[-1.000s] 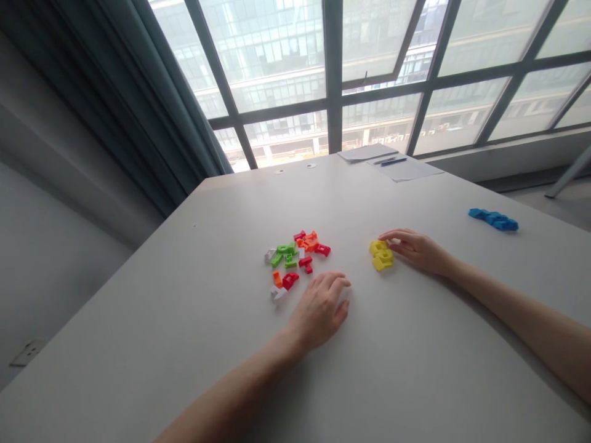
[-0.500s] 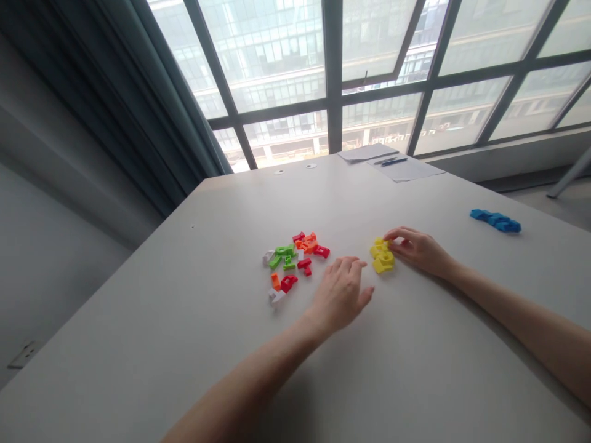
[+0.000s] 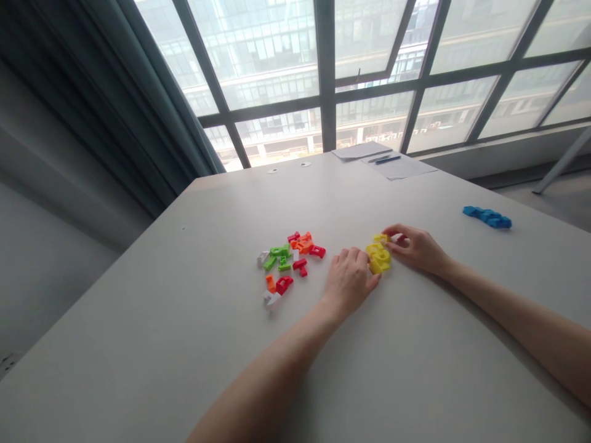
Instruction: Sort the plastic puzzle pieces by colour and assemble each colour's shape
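Yellow plastic toy blocks [image 3: 379, 257] lie bunched on the white table between my two hands. My left hand [image 3: 351, 277] is at the left side of the bunch, palm down, its fingertips against the nearer blocks and its thumb apart from the fingers. On the far right side, my right hand [image 3: 410, 246] has thumb and forefinger closed on a yellow block [image 3: 381, 238] at the top of the bunch. Left of my left hand is a loose group of blocks, among them green blocks [image 3: 280, 251], orange blocks [image 3: 301, 244], a red block [image 3: 300, 266] and white blocks [image 3: 271, 298].
A row of blue blocks [image 3: 487, 216] lies to the right, beyond my right forearm. Paper sheets [image 3: 406, 167] with pens [image 3: 388, 159] rest at the far edge of the table [image 3: 194, 320]. Behind it are windows, with a dark curtain [image 3: 152, 123] at left.
My left hand has moved right, up to the yellow blocks. The top yellow block now sits slightly apart from the others, at my right fingertips. The view has shifted a little.
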`<state>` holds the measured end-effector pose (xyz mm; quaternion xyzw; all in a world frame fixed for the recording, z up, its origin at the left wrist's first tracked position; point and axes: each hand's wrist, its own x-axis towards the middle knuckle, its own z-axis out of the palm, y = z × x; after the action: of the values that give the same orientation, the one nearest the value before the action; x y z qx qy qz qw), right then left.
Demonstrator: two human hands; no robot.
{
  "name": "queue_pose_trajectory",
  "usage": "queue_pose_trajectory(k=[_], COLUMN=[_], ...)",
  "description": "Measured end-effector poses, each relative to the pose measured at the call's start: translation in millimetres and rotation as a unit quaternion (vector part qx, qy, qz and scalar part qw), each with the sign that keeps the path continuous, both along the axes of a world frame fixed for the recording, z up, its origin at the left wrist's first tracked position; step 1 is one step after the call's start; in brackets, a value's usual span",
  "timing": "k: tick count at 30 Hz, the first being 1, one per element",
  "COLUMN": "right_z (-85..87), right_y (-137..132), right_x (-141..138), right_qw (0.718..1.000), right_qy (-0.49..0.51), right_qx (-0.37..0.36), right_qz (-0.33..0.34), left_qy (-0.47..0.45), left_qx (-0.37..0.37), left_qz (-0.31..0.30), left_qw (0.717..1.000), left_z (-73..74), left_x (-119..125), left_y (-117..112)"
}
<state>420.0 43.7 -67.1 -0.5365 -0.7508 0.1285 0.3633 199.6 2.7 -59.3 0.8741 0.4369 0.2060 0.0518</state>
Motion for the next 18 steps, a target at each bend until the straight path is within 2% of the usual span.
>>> queue_pose_trajectory(k=[4, 10, 18], right_z=[7.1, 17.0, 18.8], right_y=[-6.8, -20.8, -27.0], right_x=[-1.0, -10.5, -19.3], right_qw=[0.998, 0.992, 0.984], right_qy=[0.009, -0.010, -0.028], right_qx=[0.061, 0.114, 0.131], right_qz=[-0.005, 0.050, 0.113], left_qy=[-0.075, -0.191, -0.192], left_qx=[0.014, 0.010, 0.008], left_qz=[-0.006, 0.010, -0.012], left_qw=[0.997, 0.982, 0.981], left_z=[-1.2, -6.2, -7.2], left_x=[-7.0, -19.2, -21.2], left_y=[2.9, 16.7, 19.8])
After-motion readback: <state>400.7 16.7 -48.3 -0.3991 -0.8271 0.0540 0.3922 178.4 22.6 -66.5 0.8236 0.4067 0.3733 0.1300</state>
